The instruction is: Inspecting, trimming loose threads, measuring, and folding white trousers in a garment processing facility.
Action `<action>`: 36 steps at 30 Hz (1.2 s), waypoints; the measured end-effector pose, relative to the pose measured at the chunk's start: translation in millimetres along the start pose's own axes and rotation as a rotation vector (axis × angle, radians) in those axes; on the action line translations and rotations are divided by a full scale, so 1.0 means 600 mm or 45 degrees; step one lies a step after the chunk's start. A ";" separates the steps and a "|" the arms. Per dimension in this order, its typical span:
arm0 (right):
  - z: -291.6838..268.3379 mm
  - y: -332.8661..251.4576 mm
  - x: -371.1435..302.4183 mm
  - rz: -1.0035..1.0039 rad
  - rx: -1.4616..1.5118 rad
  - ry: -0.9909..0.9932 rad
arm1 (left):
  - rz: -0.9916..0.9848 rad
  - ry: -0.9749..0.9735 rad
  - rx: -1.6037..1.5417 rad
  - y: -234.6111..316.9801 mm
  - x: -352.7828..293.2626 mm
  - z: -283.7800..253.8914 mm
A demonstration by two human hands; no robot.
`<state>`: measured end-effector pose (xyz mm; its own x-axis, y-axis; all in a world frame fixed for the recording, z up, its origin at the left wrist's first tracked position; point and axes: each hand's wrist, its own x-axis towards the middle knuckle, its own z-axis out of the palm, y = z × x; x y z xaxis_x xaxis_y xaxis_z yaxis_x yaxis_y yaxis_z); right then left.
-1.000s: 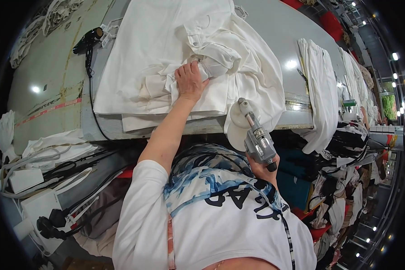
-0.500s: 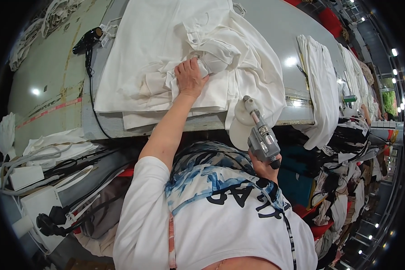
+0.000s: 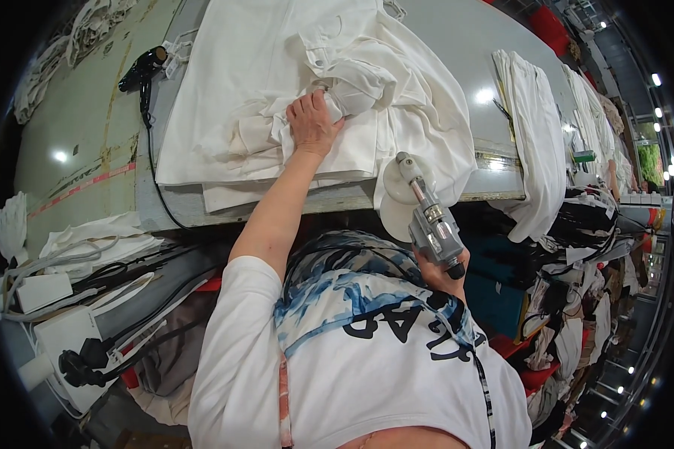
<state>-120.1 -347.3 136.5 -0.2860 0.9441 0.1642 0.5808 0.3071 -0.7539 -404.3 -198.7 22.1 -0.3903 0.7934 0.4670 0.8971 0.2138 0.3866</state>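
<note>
My left hand (image 3: 314,127) is closed on a bunched part of a white garment (image 3: 232,97) that lies spread over the table. Its fingers press into the gathered cloth beside a metal button at the waistband. Near the table's front edge, my right hand (image 3: 445,271) is wrapped round a grey spray gun (image 3: 433,224). The gun's narrow front end points up and away, over a pale, rounded cup-like part that overlaps the garment's lower edge. Most of my right fingers are hidden behind the gun's body.
A black hair dryer (image 3: 144,69) with a trailing cord lies left of the garment. Folded white clothes (image 3: 533,127) hang over the table edge at right. A white power strip with black plugs (image 3: 82,359) is at lower left. Heaped garments fill the right side.
The spray gun's front end has shifted slightly left. My left hand stays on the bunched cloth, and the whole view has moved a little.
</note>
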 end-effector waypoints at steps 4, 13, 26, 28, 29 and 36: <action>0.001 0.000 -0.006 0.026 0.042 0.040 | -0.004 -0.010 0.002 0.000 0.000 0.000; 0.000 -0.007 -0.002 -0.005 -0.004 0.056 | 0.007 -0.004 0.010 -0.001 0.000 0.002; 0.000 0.003 -0.020 0.139 0.130 0.115 | 0.012 0.019 0.023 -0.002 0.000 0.004; 0.000 0.005 -0.022 0.155 0.171 0.118 | 0.017 0.033 0.024 -0.001 0.001 0.004; -0.003 0.003 -0.023 0.114 0.112 0.093 | 0.018 0.031 0.019 -0.001 0.001 0.004; -0.010 -0.022 -0.024 0.314 -0.010 0.065 | -0.017 -0.043 0.005 -0.002 0.001 0.002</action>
<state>-119.1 -364.2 148.1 -0.0959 0.9954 0.0077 0.6341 0.0671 -0.7703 -405.2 -197.8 21.0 -0.3950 0.8093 0.4347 0.8928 0.2267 0.3892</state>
